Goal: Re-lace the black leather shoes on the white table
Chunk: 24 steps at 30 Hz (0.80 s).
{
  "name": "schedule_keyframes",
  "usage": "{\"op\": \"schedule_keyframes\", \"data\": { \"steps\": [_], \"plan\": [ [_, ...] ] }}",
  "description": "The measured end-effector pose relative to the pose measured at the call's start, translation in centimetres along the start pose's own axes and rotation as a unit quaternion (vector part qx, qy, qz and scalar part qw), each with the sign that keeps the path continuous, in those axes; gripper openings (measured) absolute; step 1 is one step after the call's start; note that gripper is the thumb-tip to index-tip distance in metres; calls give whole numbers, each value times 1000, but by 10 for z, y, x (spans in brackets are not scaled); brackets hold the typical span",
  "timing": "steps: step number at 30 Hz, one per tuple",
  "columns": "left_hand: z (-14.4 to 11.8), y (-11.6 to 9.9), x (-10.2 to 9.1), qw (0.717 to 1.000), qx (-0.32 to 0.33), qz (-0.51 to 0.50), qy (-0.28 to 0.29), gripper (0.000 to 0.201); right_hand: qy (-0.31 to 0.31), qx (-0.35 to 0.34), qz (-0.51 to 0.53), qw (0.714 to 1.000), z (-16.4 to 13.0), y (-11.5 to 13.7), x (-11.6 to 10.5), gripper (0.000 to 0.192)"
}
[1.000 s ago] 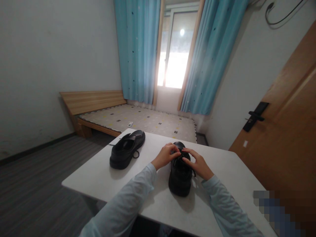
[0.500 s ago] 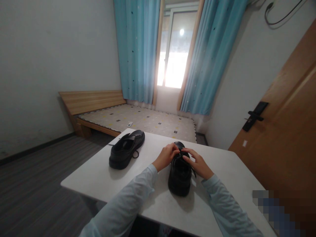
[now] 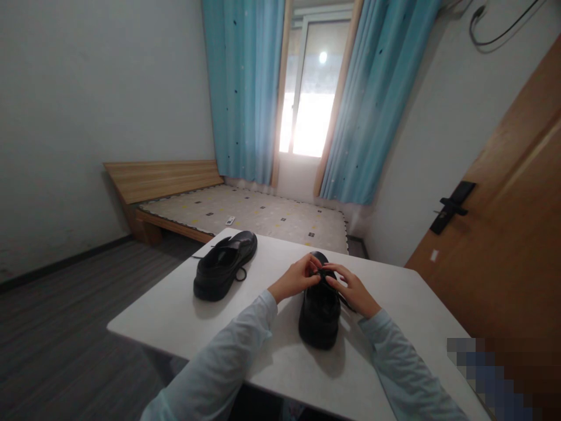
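A black lace-up shoe (image 3: 319,327) stands on the white table (image 3: 170,333), its heel toward me and its toe pointing away. Both hands meet over its lacing. From the left, my left hand (image 3: 298,277) pinches the dark shoelace with bent fingers. My right hand (image 3: 354,290) comes from the other side, thumb and fingers closed on the lace near the tongue. One loose shoelace end (image 3: 347,303) hangs down the shoe's right side. The exact grip on the thin lace is partly hidden by my fingers. A second black shoe (image 3: 218,273) rests apart on the left, with a lace loop beside it.
Beyond the table is a bed (image 3: 263,211) with a patterned mattress cover, and a small white remote (image 3: 230,220) lies on it. A brown door (image 3: 495,234) stands at the right. Blue curtains (image 3: 245,93) frame the window.
My left hand has shifted slightly and its fingers are a little more spread over the lacing. The loose lace end at the right now reaches farther out. The other shoe has stayed still.
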<state>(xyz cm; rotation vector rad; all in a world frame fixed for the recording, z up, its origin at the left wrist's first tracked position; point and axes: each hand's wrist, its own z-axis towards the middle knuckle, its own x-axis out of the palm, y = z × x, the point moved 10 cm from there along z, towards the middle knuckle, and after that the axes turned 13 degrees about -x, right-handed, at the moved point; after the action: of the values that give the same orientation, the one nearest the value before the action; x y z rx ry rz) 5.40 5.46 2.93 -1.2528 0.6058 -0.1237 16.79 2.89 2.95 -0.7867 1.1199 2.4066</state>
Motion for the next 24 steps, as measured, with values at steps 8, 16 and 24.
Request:
{"op": "schedule_keyframes", "data": {
  "steps": [8,16,24],
  "plan": [
    [-1,-6,-18,998,8,-4,-70,8,-2,2,6,1000,0,0,0,33],
    [-3,-13,-15,997,34,2,-68,8,-5,-1,14,1000,0,0,-1,33],
    [-5,-16,-21,994,33,70,-73,18,-5,1,21,1000,0,0,-1,33]
  ]
}}
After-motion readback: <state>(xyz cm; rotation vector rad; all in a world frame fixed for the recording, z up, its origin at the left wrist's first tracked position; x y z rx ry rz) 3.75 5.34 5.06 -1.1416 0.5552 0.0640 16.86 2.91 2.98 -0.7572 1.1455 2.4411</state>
